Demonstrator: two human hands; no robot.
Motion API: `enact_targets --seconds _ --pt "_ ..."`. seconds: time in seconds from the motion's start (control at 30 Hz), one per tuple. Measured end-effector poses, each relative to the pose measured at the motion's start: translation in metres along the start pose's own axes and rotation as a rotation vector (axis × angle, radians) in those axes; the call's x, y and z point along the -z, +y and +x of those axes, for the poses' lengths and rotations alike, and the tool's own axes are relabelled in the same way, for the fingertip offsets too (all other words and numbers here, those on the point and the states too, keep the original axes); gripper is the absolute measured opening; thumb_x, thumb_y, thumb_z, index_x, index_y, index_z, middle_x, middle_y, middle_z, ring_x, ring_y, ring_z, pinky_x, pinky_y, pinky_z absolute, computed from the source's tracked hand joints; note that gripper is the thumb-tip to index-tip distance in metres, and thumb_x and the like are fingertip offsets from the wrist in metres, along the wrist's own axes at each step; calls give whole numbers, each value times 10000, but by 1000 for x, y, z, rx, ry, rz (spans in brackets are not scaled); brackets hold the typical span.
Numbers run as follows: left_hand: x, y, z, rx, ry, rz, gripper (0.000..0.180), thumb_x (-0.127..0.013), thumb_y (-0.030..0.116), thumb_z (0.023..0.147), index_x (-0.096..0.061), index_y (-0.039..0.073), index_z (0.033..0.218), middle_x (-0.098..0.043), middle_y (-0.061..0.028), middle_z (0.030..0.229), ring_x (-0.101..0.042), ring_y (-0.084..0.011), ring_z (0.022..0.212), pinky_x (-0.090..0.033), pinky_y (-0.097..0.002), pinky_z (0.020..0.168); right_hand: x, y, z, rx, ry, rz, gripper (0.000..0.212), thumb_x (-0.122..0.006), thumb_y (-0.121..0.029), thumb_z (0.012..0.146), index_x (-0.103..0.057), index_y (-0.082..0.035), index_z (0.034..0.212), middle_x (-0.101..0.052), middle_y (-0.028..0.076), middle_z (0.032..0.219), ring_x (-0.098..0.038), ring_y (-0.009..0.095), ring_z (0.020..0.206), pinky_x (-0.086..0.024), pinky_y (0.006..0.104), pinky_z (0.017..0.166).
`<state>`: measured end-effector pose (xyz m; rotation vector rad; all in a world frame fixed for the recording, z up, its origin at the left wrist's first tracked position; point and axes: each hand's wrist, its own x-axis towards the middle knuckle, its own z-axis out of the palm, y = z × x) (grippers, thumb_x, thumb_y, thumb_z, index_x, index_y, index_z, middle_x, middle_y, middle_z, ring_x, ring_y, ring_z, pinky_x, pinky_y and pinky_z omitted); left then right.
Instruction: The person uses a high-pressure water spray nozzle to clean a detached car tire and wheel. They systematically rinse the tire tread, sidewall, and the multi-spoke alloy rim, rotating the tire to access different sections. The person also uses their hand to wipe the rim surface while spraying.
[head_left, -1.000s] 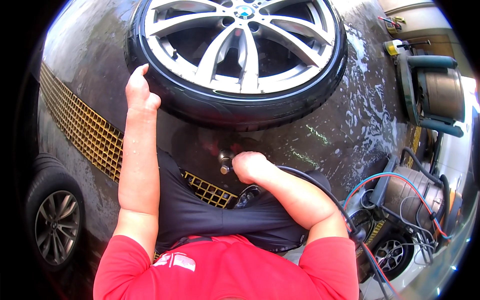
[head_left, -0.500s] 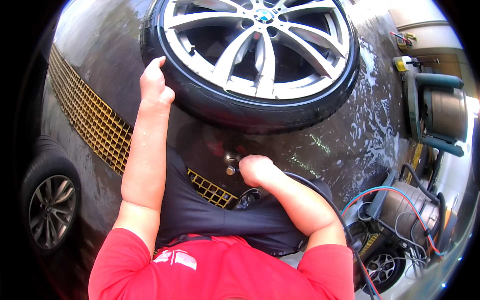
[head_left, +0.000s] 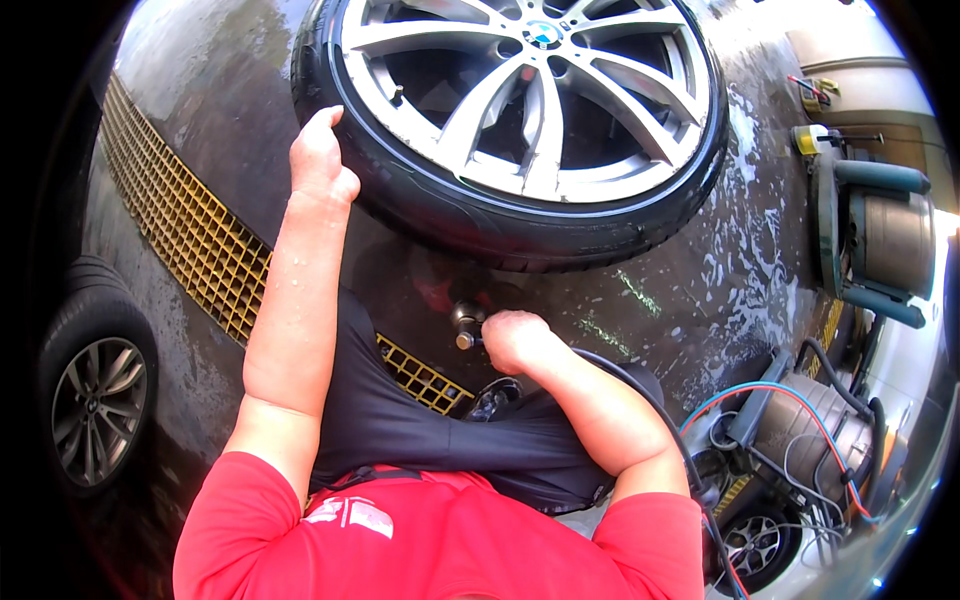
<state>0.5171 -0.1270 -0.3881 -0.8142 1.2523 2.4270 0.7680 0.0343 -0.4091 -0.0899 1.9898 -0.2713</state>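
Note:
A car wheel (head_left: 545, 110) with silver spokes and a black tire (head_left: 470, 215) leans in front of me at the top of the view. My left hand (head_left: 323, 160) is curled over the tire's left edge, thumb raised and most fingers hidden behind the rubber. Below the tire, my right hand (head_left: 515, 341) is closed around a small metal air tool (head_left: 466, 318) with a rounded head. Its handle is hidden in my fist. From that hand a black hose (head_left: 625, 372) runs back along my right forearm. The tool's head is apart from the tire.
A yellow floor grating (head_left: 190, 230) crosses the wet dark floor (head_left: 220, 90) at left. Another wheel (head_left: 98, 410) stands at lower left. On the right are a green-framed machine with a metal drum (head_left: 895, 238), coiled blue and red hoses (head_left: 770, 385), and a further wheel (head_left: 755, 545).
The view has turned slightly, so the wheel and both hands sit a little further right. Both hands keep their holds, and the tool stays below the tire.

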Motion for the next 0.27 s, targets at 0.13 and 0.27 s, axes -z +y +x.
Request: enact_targets --seconds 0.13,0.27 --pt "-3 -2 -1 3 10 7 283 -535 154 931 -626 -49 1106 -682 -176 1111 -650 -308 1012 -513 -435 957 0 2 -2 29 16 -8 232 -669 -60 743 -749 -9 955 -723 197 1001 -707 329 964 -576 405 818" --pt "-3 -9 5 31 -30 -9 313 -536 162 931 -615 -59 1138 -679 -180 1126 -649 -311 1030 -512 -437 965 -1 1 0 16 8 -5 233 -667 -73 751 -748 -10 961 -724 191 1009 -705 328 975 -571 402 833"
